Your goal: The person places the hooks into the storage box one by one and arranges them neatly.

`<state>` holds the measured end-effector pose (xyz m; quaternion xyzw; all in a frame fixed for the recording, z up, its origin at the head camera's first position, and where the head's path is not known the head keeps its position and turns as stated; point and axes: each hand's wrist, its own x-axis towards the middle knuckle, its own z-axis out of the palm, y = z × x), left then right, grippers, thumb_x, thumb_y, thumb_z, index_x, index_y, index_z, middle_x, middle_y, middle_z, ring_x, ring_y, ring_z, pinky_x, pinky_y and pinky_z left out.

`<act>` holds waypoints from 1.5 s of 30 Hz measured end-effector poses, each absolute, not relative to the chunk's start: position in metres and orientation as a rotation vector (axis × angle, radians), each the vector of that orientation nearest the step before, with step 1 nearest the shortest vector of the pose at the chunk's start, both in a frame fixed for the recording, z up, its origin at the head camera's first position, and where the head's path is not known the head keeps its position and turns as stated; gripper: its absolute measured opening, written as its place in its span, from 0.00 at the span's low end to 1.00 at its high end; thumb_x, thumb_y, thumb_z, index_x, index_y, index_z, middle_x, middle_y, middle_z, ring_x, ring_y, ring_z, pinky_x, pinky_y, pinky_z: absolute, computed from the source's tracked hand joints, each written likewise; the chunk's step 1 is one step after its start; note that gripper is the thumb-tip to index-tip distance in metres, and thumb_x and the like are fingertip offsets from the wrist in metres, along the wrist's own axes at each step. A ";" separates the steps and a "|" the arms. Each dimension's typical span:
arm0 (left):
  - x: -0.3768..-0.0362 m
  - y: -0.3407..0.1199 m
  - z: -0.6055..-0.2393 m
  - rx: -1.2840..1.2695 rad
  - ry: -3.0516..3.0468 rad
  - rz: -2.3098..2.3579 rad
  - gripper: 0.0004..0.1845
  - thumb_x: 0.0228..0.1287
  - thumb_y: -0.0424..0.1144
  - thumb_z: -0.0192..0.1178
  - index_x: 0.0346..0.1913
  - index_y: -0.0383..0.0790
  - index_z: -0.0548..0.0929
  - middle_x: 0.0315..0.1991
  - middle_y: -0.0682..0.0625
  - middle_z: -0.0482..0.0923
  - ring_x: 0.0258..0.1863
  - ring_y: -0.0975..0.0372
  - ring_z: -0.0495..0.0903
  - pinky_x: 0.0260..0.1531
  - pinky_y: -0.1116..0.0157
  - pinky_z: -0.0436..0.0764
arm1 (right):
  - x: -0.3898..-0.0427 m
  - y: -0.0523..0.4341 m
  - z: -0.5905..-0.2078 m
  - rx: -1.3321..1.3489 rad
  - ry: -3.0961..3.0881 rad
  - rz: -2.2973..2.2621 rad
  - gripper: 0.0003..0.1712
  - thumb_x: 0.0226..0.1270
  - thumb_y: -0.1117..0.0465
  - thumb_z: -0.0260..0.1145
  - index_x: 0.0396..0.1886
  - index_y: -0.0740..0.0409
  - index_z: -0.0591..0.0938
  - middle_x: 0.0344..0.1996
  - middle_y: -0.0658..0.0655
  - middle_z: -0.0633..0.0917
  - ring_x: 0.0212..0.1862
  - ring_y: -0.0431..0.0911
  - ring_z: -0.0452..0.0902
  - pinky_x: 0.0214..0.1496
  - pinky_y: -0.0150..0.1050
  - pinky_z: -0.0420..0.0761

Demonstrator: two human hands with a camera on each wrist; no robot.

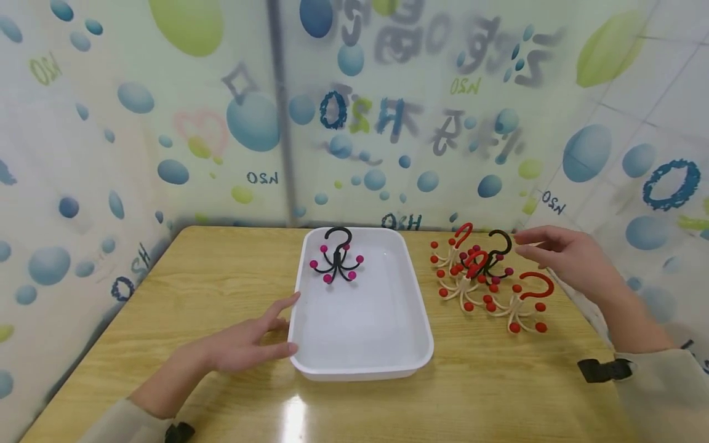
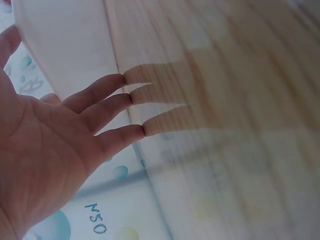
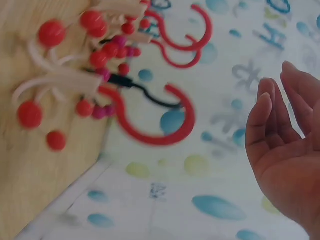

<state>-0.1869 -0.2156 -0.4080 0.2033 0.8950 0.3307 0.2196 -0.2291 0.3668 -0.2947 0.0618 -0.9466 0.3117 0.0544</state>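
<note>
White plastic meets my left hand (image 1: 252, 341), whose straight, relaxed fingers rest against the near left side of the tray (image 1: 310, 363) and grip nothing; from the left wrist my palm (image 2: 45, 150) lies flat with the fingers spread a little above the wood. My right hand (image 1: 559, 255) hovers in the air with loose, parted fingers and an empty palm, just to the right of a black hook hanger (image 1: 495, 249) that stands in a cluster on the tabletop (image 1: 183, 289). From the right wrist that hand (image 3: 287, 150) is well clear of the blurred hangers, touching none. Around the black one stand three cream hangers with red hooks and red ball tips: one at the far left of the cluster (image 1: 454, 246), one in the middle (image 1: 468, 280) and one nearest me (image 1: 523, 301). Inside the tray, toward its far left corner, stands another black hanger with magenta ball tips (image 1: 338, 258). Bubble-patterned sheets (image 1: 388, 123) wall the tabletop on three sides.
</note>
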 end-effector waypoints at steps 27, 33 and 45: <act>-0.187 -0.217 -0.409 0.570 2.478 0.914 0.50 0.80 0.64 0.60 0.91 0.63 0.42 0.76 0.38 0.77 0.80 0.38 0.70 0.79 0.30 0.64 | -0.213 0.436 -0.364 -0.041 -3.013 1.065 0.35 0.86 0.44 0.64 0.72 0.70 0.77 0.57 0.66 0.90 0.42 0.34 0.88 0.47 0.38 0.92; -0.187 -0.217 -0.410 0.560 2.477 0.917 0.50 0.80 0.64 0.60 0.91 0.64 0.41 0.76 0.38 0.77 0.80 0.38 0.70 0.79 0.30 0.64 | -0.213 0.435 -0.367 -0.058 -2.972 1.117 0.34 0.86 0.45 0.64 0.72 0.70 0.77 0.53 0.60 0.93 0.43 0.34 0.91 0.43 0.27 0.87; -0.187 -0.218 -0.409 0.560 2.473 0.924 0.51 0.79 0.65 0.61 0.91 0.64 0.41 0.77 0.39 0.77 0.80 0.39 0.71 0.80 0.31 0.64 | -0.208 0.432 -0.365 -0.073 -2.892 1.099 0.31 0.87 0.46 0.63 0.70 0.69 0.78 0.46 0.46 0.92 0.40 0.28 0.86 0.40 0.27 0.86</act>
